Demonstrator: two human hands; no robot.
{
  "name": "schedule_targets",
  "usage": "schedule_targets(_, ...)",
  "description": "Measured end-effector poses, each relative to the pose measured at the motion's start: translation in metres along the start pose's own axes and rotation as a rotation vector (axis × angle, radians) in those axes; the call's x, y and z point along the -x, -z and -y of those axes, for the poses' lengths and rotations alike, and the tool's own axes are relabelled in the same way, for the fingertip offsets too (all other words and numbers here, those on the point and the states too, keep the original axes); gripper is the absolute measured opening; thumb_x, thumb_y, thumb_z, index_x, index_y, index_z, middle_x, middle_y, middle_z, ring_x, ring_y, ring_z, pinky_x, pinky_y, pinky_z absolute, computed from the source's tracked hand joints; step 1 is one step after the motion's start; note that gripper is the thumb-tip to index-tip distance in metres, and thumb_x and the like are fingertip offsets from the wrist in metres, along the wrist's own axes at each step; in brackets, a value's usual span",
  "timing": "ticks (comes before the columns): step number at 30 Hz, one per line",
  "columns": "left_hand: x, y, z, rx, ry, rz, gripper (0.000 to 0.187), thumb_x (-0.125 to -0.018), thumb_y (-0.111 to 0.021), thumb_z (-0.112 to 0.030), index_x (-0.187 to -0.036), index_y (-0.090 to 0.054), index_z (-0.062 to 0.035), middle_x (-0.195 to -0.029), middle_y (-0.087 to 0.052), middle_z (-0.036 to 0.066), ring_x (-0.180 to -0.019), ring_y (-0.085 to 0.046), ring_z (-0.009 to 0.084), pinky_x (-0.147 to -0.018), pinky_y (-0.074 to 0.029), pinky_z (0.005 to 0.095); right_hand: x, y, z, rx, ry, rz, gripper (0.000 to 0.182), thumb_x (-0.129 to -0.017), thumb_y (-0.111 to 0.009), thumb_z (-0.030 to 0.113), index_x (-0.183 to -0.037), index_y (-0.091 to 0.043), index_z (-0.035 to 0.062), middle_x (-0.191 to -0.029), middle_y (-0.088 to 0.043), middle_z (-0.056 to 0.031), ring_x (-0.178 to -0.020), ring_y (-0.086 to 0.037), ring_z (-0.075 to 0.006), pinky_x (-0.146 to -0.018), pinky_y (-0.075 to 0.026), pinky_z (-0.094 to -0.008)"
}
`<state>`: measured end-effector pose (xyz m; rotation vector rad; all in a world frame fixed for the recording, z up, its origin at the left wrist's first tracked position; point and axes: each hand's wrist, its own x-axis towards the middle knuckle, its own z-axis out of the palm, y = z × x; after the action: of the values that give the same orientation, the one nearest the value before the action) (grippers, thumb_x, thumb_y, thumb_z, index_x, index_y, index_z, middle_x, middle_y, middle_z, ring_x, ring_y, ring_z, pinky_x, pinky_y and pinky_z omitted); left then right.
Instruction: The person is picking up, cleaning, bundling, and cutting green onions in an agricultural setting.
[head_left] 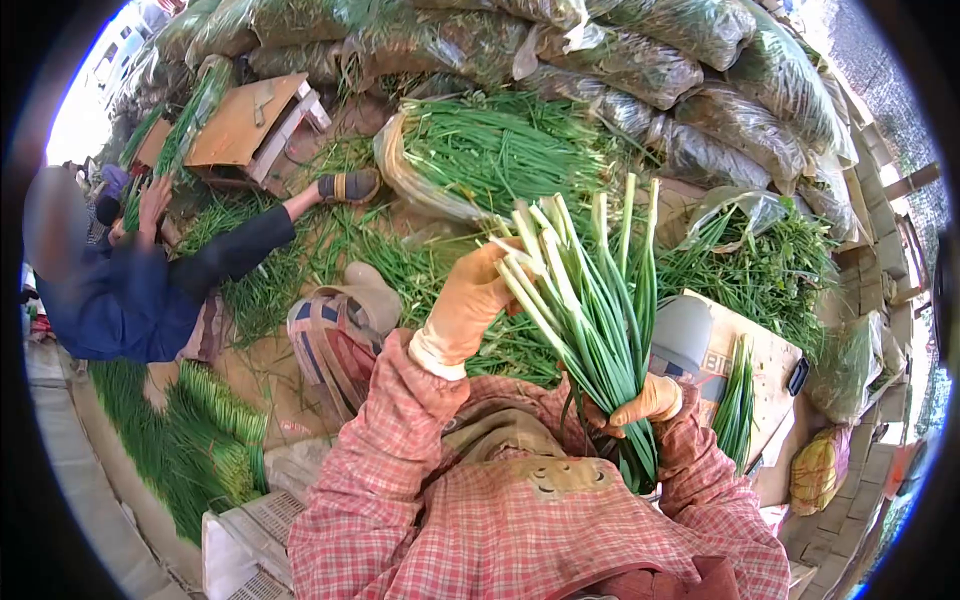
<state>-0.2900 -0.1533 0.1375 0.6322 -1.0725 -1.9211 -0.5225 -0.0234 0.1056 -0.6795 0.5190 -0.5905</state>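
Note:
A bunch of green onions [600, 300] is held up in front of my chest, pale stalk ends upward and green leaves hanging down. My right hand [645, 402], in an orange glove, is closed around the leafy lower part. At the pale ends on the left side, my left hand [470, 300], gloved too, has its fingers pinched on a stalk; part of its grip is hidden. A smaller bundle of green onions [737, 405] lies to the right on a cardboard-like board [765, 345], beside my knee.
A large heap of green onions [500, 150] lies ahead on plastic. Stuffed plastic sacks [640, 60] are stacked behind it. On the left sits a co-worker [130, 290] near a wooden box [245, 120]. Tidy bundles [200, 440] lie at lower left. A dark phone-like object [798, 376] rests at right.

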Motion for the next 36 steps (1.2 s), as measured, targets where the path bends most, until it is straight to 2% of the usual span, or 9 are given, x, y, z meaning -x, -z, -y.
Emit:
schedule_targets(3,0.006,0.002,-0.004,-0.004,0.122,0.101,0.035,-0.079,-0.068,-0.018,-0.105,-0.058,0.0015,-0.085,-0.063,0.003,-0.070,-0.058,0.0086,-0.062,-0.047,0.0208,0.004,-0.003,-0.004,0.019,0.000,-0.003,0.041,-0.075,-0.071,0.012,-0.107,-0.050,0.0000,-0.077,-0.056,-0.0090,-0.055,-0.054,-0.0161,-0.046,-0.043,-0.0263)
schedule_targets(7,0.020,-0.003,-0.005,-0.061,0.186,0.057,0.022,-0.078,-0.067,-0.007,-0.097,-0.062,0.0025,-0.086,-0.064,0.004,-0.081,-0.061,0.0127,-0.069,-0.050,0.0244,0.008,0.000,-0.020,0.111,-0.031,-0.006,0.043,-0.075,-0.069,0.005,-0.113,-0.049,0.0013,-0.078,-0.056,-0.0075,-0.056,-0.054,-0.0153,-0.048,-0.044,-0.0281)
schedule_targets(10,0.027,-0.007,-0.007,-0.121,0.130,0.156,0.026,-0.081,-0.066,-0.013,-0.101,-0.058,0.0013,-0.080,-0.061,0.002,-0.073,-0.056,0.0078,-0.065,-0.047,0.0217,0.007,-0.005,-0.036,0.284,0.064,-0.084,0.050,-0.073,-0.069,0.002,-0.119,-0.047,0.0022,-0.080,-0.057,-0.0063,-0.058,-0.054,-0.0137,-0.048,-0.043,-0.0270)
schedule_targets(14,0.037,0.012,0.008,-0.232,0.145,0.136,0.026,-0.076,-0.069,-0.011,-0.096,-0.059,-0.0004,-0.086,-0.061,0.003,-0.075,-0.057,0.0097,-0.068,-0.048,0.0242,0.007,-0.021,-0.037,0.777,0.191,-0.268,0.060,-0.069,-0.071,0.008,-0.123,-0.045,0.0020,-0.110,-0.054,-0.0092,-0.098,-0.052,-0.0201,-0.086,-0.041,-0.0321)
schedule_targets(15,0.040,0.011,0.007,-0.179,0.155,0.092,0.024,-0.075,-0.069,-0.009,-0.095,-0.058,-0.0007,-0.085,-0.061,0.003,-0.075,-0.058,0.0109,-0.069,-0.048,0.0252,0.008,-0.021,-0.042,0.852,0.227,-0.277,0.062,-0.068,-0.072,0.009,-0.124,-0.044,0.0022,-0.120,-0.050,-0.0106,-0.110,-0.045,-0.0217,-0.097,-0.032,-0.0335)
schedule_targets(19,0.045,0.013,0.002,0.059,0.238,-0.047,0.030,-0.074,-0.067,-0.003,-0.101,-0.053,-0.0023,-0.087,-0.061,0.006,-0.079,-0.060,0.0143,-0.070,-0.048,0.0265,0.008,-0.031,-0.059,0.678,0.179,-0.306,0.052,-0.068,-0.072,0.008,-0.116,-0.051,0.0033,-0.114,-0.055,-0.0101,-0.103,-0.050,-0.0219,-0.093,-0.037,-0.0333)
schedule_targets(25,0.052,0.019,-0.006,-0.047,0.305,0.127,0.030,-0.076,-0.063,0.000,-0.103,-0.053,0.0017,-0.091,-0.059,0.008,-0.082,-0.060,0.0155,-0.072,-0.051,0.0295,0.005,-0.031,-0.070,0.812,0.202,-0.260,0.041,-0.073,-0.070,0.009,-0.112,-0.056,0.0072,-0.109,-0.059,-0.0089,-0.099,-0.054,-0.0191,-0.088,-0.042,-0.0305)
schedule_targets(29,0.047,0.000,-0.018,-0.093,0.366,-0.045,0.022,-0.071,-0.068,-0.006,-0.090,-0.060,0.0021,-0.080,-0.063,0.007,-0.075,-0.060,0.0128,-0.064,-0.047,0.0245,0.006,-0.031,-0.072,0.724,0.137,-0.313,0.038,-0.075,-0.070,0.013,-0.110,-0.057,0.0064,-0.101,-0.062,-0.0077,-0.091,-0.058,-0.0177,-0.081,-0.046,-0.0288)
schedule_targets(36,0.052,0.002,0.011,0.020,0.236,-0.194,0.022,-0.077,-0.061,-0.002,-0.098,-0.058,0.0026,-0.080,-0.060,0.006,-0.070,-0.060,0.0135,-0.062,-0.053,0.0264,0.009,-0.029,-0.085,0.708,0.178,-0.331,0.034,-0.074,-0.071,0.012,-0.105,-0.058,0.0056,-0.091,-0.063,-0.0091,-0.080,-0.059,-0.0195,-0.073,-0.047,-0.0302)
